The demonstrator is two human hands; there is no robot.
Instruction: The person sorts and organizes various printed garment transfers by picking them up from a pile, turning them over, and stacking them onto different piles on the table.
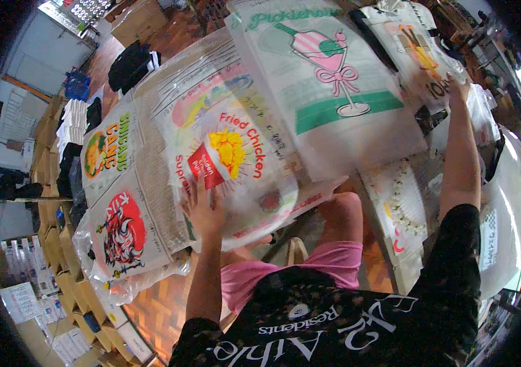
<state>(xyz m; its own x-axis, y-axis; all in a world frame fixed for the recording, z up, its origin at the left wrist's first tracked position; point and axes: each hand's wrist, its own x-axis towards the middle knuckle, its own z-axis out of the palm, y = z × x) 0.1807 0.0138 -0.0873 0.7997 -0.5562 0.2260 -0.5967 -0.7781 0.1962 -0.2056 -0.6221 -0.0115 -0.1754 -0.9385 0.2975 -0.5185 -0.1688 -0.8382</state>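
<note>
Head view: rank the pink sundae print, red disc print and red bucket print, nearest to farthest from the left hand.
From the left hand:
1. red bucket print: by its fingertips
2. red disc print: to its left
3. pink sundae print: up and right

The surface [406,273] is mostly hidden under overlapping translucent sheets: 1 bucket-print sheet [219,160] near the middle, 1 larger dessert-glass sheet [349,67] beside it, 1 yellow-print sheet [418,52] at far right, and 2 prints at left, 1 red-and-black print [127,229] below 1 food-bowl print [98,153].
</note>
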